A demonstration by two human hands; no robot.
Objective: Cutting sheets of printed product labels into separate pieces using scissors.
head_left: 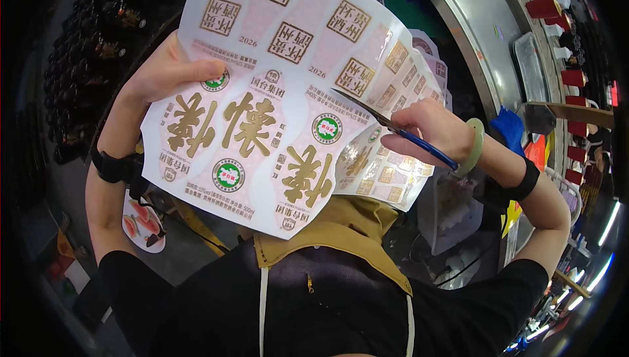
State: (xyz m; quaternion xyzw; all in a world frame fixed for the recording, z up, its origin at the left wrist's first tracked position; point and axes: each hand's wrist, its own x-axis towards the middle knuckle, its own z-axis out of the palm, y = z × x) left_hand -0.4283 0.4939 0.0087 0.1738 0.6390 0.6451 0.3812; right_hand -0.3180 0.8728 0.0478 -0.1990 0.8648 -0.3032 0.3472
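Note:
A large white and pale pink sheet of printed labels (262,72), with gold characters, gold square stamps and round green emblems, is held up in front of me. My left hand (160,72) grips its left edge, thumb on the printed face and the other fingers hidden behind. In my right hand (440,133) is a pair of scissors with blue handles (429,148). Their blades lie at the sheet's middle right, pointing up and left. To the right of the blades the sheet bends away and curls down. Its lower edge is wavy.
At the left stand many dark bottles (82,62). A metal conveyor (481,22) runs along the right, with red and white items (547,8) beyond it. Below the sheet are a translucent bin (452,209) and an oval watermelon-print board (141,226).

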